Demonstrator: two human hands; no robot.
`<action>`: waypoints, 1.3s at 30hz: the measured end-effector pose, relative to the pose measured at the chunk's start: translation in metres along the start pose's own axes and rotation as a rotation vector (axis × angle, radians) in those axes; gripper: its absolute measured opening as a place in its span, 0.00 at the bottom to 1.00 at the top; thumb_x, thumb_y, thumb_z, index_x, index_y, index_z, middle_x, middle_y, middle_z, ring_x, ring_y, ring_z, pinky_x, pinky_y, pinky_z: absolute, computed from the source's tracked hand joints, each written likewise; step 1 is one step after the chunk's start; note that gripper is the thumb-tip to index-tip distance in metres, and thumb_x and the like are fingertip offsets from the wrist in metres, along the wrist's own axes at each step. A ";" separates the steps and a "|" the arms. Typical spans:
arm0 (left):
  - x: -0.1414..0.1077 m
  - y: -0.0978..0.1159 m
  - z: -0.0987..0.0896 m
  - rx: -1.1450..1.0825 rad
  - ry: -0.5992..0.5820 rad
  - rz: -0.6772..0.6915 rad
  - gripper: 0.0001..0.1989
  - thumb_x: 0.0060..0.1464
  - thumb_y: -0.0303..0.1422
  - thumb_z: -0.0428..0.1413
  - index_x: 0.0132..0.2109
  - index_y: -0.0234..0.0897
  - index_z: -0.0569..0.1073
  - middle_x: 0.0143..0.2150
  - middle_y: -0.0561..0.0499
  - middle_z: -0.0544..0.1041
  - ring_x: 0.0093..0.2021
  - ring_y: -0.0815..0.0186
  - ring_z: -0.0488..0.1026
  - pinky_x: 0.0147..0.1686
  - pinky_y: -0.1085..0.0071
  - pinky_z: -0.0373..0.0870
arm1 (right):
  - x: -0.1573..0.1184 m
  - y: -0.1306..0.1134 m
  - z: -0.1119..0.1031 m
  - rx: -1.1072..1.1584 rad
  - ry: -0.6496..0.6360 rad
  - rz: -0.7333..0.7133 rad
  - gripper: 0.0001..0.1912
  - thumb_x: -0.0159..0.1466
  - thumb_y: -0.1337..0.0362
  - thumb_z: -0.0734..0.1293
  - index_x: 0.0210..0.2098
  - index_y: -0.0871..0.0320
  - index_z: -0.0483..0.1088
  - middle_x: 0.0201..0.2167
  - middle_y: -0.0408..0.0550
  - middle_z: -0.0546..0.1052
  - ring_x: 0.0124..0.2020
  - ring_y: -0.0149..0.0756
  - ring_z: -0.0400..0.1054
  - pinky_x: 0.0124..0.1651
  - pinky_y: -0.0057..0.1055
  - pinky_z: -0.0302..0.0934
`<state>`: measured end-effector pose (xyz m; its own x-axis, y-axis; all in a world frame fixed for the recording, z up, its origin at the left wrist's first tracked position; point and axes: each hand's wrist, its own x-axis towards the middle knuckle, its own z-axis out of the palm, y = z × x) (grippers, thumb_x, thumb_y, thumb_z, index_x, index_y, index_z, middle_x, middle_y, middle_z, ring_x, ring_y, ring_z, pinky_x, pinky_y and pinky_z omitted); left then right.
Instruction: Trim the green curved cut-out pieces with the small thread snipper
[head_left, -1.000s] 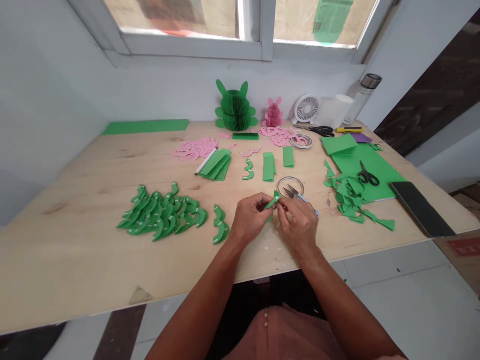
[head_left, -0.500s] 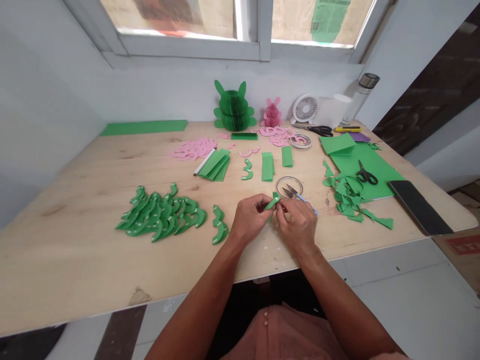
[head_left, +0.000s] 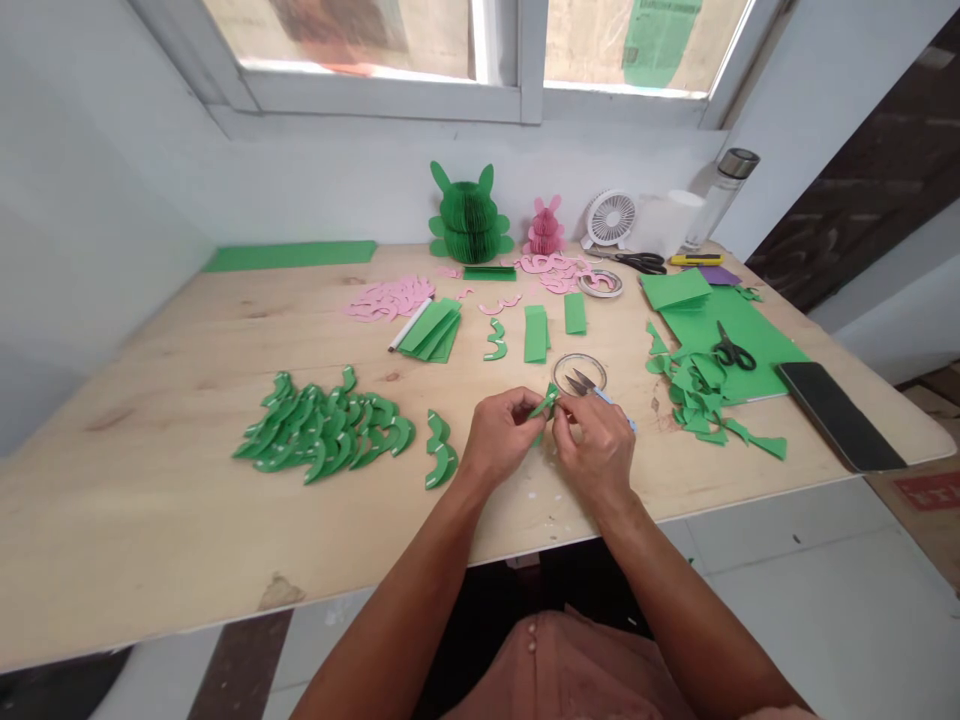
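Observation:
A small green paper piece point(head_left: 545, 403) with a white strip on it is held between my two hands, near the table's front edge. My left hand point(head_left: 501, 432) pinches it from the left. On its right side the fingertips of my right hand point(head_left: 594, 440) are closed on it too; my fingers hide part of it. Just beyond my right hand lie blue-handled scissors point(head_left: 598, 389), across a roll of tape point(head_left: 559, 366). To the left are a few wavy green paper cutouts point(head_left: 441, 462) and a large pile of similar cutouts point(head_left: 322, 430) with white strips.
Behind stand a green paper honeycomb figure point(head_left: 466, 220), a smaller pink one point(head_left: 544, 232) and a white fan point(head_left: 610, 217). Green scraps point(head_left: 694, 390), black scissors point(head_left: 733, 348) and a phone point(head_left: 840, 415) lie at the right. Folded green papers point(head_left: 431, 330) and pink cutouts point(head_left: 390, 298) lie mid-table.
The green paper piece has tilted slightly between my fingers. Both hands stay in nearly the same place, and the things on the table have not moved.

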<state>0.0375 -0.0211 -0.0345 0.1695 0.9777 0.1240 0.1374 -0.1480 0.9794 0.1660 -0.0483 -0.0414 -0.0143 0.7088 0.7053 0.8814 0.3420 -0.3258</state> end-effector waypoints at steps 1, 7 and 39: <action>0.000 0.000 0.000 0.000 0.005 -0.001 0.04 0.44 0.30 0.56 0.27 0.34 0.74 0.24 0.53 0.74 0.24 0.71 0.68 0.26 0.76 0.64 | 0.000 0.000 0.000 0.006 -0.002 0.000 0.06 0.60 0.69 0.62 0.31 0.58 0.70 0.25 0.45 0.75 0.29 0.35 0.68 0.36 0.32 0.54; 0.000 -0.001 -0.001 0.015 0.018 0.009 0.04 0.43 0.28 0.55 0.27 0.34 0.74 0.23 0.54 0.72 0.24 0.71 0.67 0.25 0.76 0.63 | 0.000 0.000 0.000 0.022 -0.013 -0.002 0.05 0.61 0.68 0.62 0.31 0.58 0.69 0.25 0.45 0.75 0.29 0.35 0.67 0.36 0.32 0.55; -0.001 -0.004 0.001 0.023 -0.017 0.014 0.03 0.43 0.27 0.56 0.28 0.35 0.75 0.25 0.53 0.75 0.26 0.69 0.70 0.29 0.75 0.66 | -0.001 0.000 0.000 -0.007 -0.012 0.001 0.06 0.59 0.70 0.61 0.27 0.57 0.67 0.22 0.45 0.72 0.28 0.35 0.65 0.35 0.32 0.55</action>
<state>0.0377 -0.0216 -0.0382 0.1884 0.9728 0.1344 0.1577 -0.1650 0.9736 0.1660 -0.0487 -0.0424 -0.0190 0.7166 0.6973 0.8846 0.3371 -0.3223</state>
